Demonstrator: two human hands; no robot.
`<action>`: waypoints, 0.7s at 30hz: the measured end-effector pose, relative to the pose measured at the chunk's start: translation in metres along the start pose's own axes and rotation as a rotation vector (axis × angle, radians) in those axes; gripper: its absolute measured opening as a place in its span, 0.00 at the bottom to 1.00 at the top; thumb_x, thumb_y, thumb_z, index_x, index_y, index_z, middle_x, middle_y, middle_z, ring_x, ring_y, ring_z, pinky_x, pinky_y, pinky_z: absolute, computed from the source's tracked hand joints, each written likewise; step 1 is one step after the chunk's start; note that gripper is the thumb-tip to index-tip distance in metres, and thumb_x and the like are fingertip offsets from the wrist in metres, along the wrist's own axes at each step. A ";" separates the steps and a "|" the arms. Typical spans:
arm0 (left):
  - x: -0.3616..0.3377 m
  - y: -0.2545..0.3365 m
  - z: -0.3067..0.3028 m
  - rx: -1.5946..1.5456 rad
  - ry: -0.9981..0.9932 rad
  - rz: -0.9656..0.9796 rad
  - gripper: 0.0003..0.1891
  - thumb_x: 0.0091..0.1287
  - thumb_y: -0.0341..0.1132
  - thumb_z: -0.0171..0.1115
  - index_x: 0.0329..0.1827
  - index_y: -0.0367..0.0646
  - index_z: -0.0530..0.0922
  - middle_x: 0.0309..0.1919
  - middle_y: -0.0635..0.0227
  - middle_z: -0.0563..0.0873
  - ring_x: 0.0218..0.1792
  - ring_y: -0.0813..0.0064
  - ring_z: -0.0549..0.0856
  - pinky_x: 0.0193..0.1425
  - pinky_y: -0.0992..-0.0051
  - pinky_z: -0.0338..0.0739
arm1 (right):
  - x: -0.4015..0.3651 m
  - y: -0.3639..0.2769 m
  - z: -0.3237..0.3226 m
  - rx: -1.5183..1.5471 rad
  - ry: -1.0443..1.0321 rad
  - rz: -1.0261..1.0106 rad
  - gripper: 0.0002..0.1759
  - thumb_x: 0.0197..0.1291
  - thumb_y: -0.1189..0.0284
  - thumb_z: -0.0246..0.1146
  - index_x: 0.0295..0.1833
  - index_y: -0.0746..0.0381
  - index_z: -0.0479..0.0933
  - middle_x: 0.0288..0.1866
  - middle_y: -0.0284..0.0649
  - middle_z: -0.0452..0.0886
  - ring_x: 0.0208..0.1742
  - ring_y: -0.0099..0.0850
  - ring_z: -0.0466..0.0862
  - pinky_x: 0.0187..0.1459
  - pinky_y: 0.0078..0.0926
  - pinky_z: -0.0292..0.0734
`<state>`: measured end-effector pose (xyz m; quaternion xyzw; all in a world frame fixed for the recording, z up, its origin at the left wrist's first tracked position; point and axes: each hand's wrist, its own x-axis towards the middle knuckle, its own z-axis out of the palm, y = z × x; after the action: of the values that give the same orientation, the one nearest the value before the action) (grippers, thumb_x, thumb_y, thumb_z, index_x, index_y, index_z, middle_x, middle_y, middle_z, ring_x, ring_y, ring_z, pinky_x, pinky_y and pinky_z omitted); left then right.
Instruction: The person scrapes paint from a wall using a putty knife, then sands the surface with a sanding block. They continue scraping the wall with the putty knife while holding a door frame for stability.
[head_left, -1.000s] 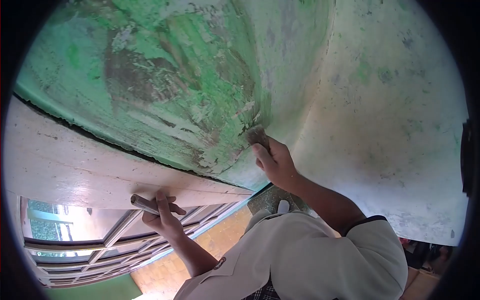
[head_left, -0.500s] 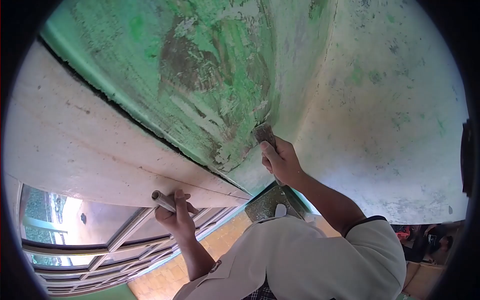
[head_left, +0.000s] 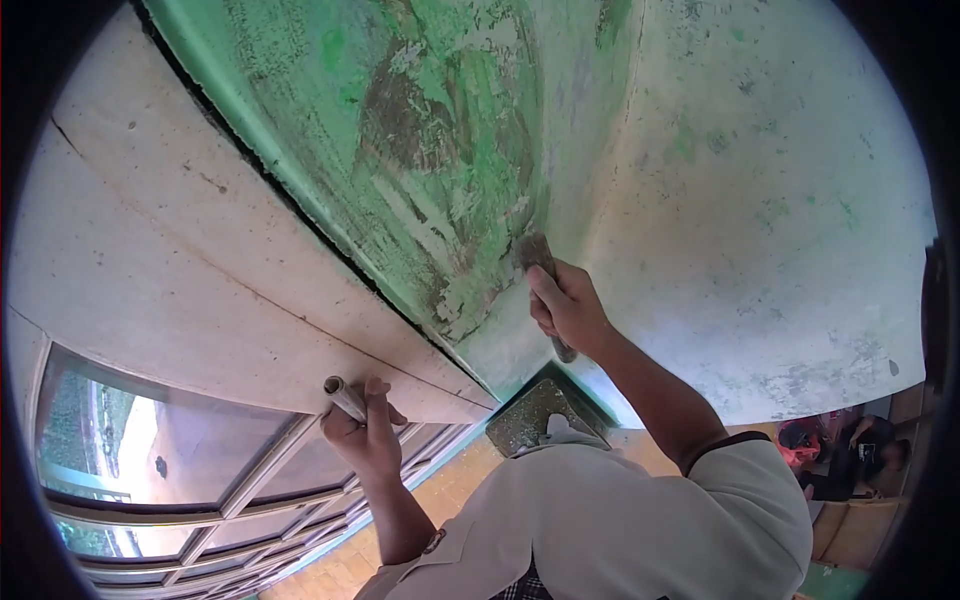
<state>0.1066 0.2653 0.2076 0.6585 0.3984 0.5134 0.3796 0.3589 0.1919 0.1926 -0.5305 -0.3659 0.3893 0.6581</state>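
Observation:
My right hand [head_left: 572, 308] is closed around a flat, dusty hand tool [head_left: 534, 249], its grey, worn head at the wall and its handle end jutting below my fist. I cannot tell whether it is a brush or a scraper. The head meets the green wall [head_left: 300, 130], where paint has flaked off in grey and brown patches. Lower left, my left hand [head_left: 368, 430] grips a short hollow tube [head_left: 345, 397], its round open end facing up, in front of the pale wall strip [head_left: 200, 260].
A pale, spotted wall [head_left: 770, 230] spreads to the right. Framed window panes [head_left: 150, 430] curve along the lower left. Below me are a dusty dark platform [head_left: 515, 420] and orange floor tiles [head_left: 430, 505]. A person [head_left: 860, 455] sits at the lower right.
My view has shifted, moving the wall and windows in frame. The right-hand tool has turned slightly and sits a little lower on the scraped wall. Both hands keep their grips.

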 end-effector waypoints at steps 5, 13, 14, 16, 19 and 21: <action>0.001 0.004 0.000 -0.011 -0.004 -0.009 0.12 0.64 0.27 0.59 0.21 0.33 0.77 0.10 0.68 0.75 0.11 0.81 0.74 0.17 0.81 0.65 | -0.043 0.084 -0.028 -0.052 0.050 0.290 0.18 0.70 0.58 0.53 0.30 0.59 0.66 0.17 0.27 0.64 0.14 0.15 0.63 0.14 0.18 0.58; 0.000 0.000 0.000 0.007 -0.029 0.003 0.14 0.64 0.29 0.60 0.20 0.34 0.75 0.10 0.69 0.74 0.11 0.81 0.73 0.17 0.80 0.65 | -0.019 0.065 -0.028 0.077 0.155 0.249 0.21 0.70 0.56 0.53 0.27 0.58 0.65 0.15 0.28 0.63 0.12 0.16 0.60 0.13 0.19 0.55; 0.001 0.000 -0.001 0.028 -0.045 0.000 0.14 0.64 0.29 0.61 0.20 0.34 0.75 0.10 0.69 0.74 0.11 0.81 0.73 0.17 0.80 0.64 | -0.025 0.067 -0.029 0.081 0.159 0.252 0.21 0.70 0.56 0.53 0.27 0.58 0.65 0.15 0.28 0.63 0.12 0.16 0.60 0.13 0.19 0.55; 0.001 0.000 0.001 0.033 -0.054 0.026 0.14 0.64 0.30 0.61 0.20 0.35 0.74 0.09 0.70 0.74 0.11 0.81 0.73 0.17 0.80 0.64 | -0.046 0.075 -0.034 -0.009 0.183 0.350 0.22 0.70 0.54 0.52 0.28 0.58 0.64 0.15 0.28 0.62 0.12 0.17 0.59 0.13 0.18 0.54; 0.001 0.002 0.001 0.029 -0.061 0.041 0.15 0.65 0.30 0.62 0.19 0.35 0.74 0.09 0.70 0.74 0.11 0.81 0.73 0.17 0.80 0.64 | -0.050 0.101 -0.034 -0.058 0.158 0.373 0.22 0.69 0.53 0.52 0.28 0.58 0.64 0.13 0.28 0.62 0.11 0.17 0.60 0.13 0.18 0.54; 0.001 0.004 0.001 0.021 -0.059 0.027 0.15 0.65 0.30 0.61 0.19 0.35 0.74 0.09 0.70 0.74 0.11 0.81 0.73 0.17 0.80 0.64 | -0.025 0.088 -0.025 -0.232 0.144 0.246 0.23 0.69 0.53 0.52 0.27 0.58 0.64 0.13 0.28 0.62 0.10 0.17 0.59 0.13 0.18 0.55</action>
<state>0.1082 0.2644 0.2108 0.6826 0.3835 0.4944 0.3775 0.3599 0.1711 0.1004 -0.6702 -0.2926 0.3829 0.5645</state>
